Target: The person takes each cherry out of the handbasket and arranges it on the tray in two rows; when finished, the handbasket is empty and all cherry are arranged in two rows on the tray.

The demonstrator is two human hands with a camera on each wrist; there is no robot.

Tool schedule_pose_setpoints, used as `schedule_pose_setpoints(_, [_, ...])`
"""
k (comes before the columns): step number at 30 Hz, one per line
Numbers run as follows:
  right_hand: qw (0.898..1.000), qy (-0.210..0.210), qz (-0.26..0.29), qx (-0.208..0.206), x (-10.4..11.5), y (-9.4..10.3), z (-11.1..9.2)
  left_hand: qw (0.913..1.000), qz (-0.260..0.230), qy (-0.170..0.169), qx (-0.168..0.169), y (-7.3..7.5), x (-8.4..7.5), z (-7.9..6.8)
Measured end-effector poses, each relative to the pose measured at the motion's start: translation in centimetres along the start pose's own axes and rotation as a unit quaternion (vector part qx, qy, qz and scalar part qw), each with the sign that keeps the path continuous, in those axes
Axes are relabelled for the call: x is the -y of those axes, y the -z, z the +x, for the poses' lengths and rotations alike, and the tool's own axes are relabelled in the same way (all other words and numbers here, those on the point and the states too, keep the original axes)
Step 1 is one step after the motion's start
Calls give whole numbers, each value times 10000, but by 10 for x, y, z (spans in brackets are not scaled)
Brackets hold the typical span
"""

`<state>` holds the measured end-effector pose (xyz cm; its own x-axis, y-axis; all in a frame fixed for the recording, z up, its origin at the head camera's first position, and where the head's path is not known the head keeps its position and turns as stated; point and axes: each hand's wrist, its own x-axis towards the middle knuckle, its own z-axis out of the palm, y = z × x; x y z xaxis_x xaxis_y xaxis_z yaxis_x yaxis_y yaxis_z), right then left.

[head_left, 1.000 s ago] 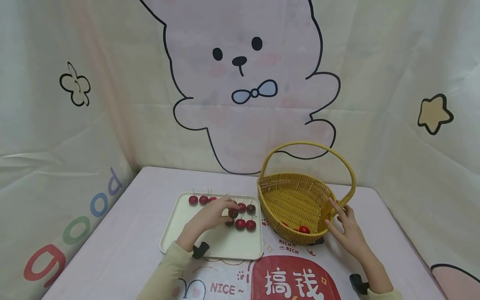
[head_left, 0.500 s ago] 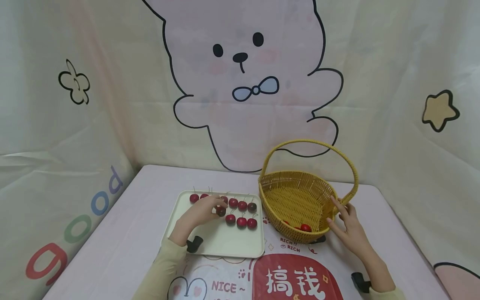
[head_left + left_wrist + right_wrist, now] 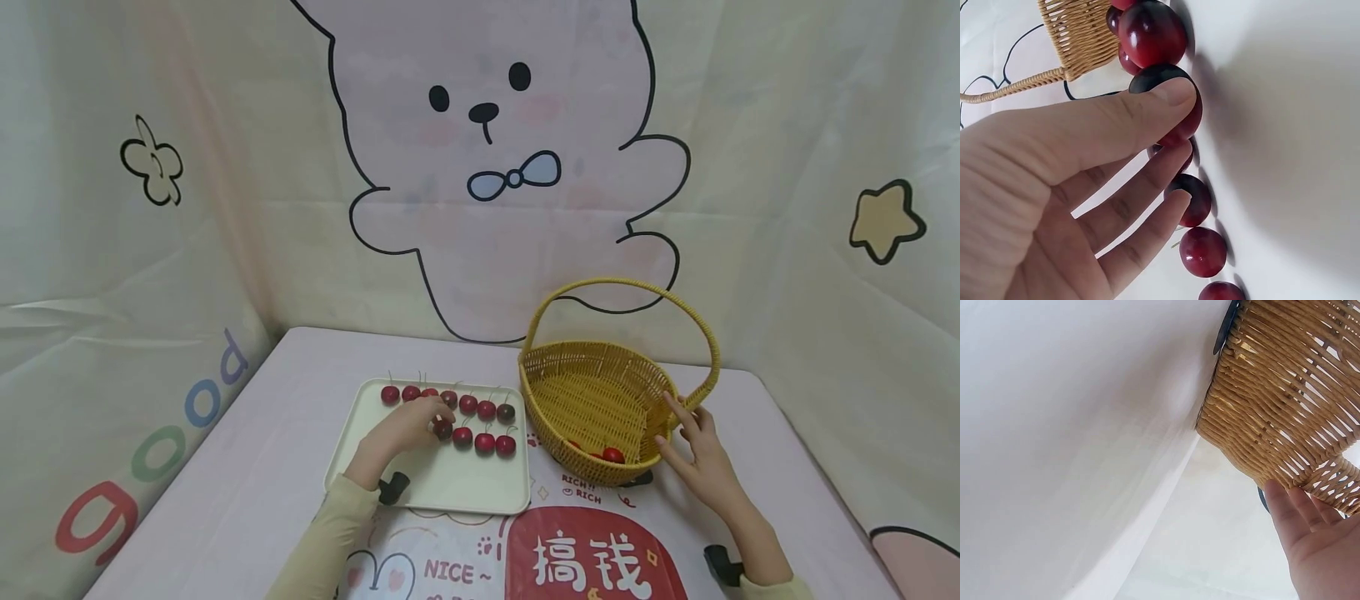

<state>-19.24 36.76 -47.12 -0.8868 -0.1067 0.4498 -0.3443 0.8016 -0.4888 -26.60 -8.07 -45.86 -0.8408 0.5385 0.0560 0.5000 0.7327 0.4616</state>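
My left hand (image 3: 411, 425) is over the tray, pinching a dark red cherry (image 3: 1179, 127) between thumb and fingers at the left end of the front row. Beside it in that row sit more cherries (image 3: 484, 443), stems up. A longer back row of cherries (image 3: 468, 405) runs behind, partly hidden by the hand. They sit on a cream rectangular tray (image 3: 480, 496). My right hand (image 3: 708, 471) rests with extended fingers against the right rim of a yellow wicker basket (image 3: 585, 400). Inside the basket, near its front, lie a few red cherries (image 3: 613, 456).
The basket's tall arched handle (image 3: 622, 282) rises above the right side. A white table (image 3: 255, 450) carries a printed red patch (image 3: 592, 554) in front. Printed cloth walls (image 3: 480, 275) close in the back and both sides.
My left hand has moved left from the middle of the tray to the front row's left end, with a cherry in its fingers. The right hand stays at the basket rim.
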Motion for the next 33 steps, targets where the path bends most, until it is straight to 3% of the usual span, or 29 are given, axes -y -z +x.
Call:
schedule_pose_setpoints(7, [10000, -52, 30, 33, -1, 0, 0, 9998, -7, 172, 124, -3, 0, 1])
schedule_pose_setpoints(21, [10000, -85, -19, 21, -3, 1, 0, 9996, 43, 262, 55, -1, -4, -1])
schedule_pose_setpoints(28, [9999, -108, 60, 75, 0, 1, -1, 9997, 192, 141, -95, 5, -9, -4])
schedule_pose_setpoints(33, [9999, -108, 68, 67, 1, 1, -1, 9995, 139, -226, -180, 7, -12, -3])
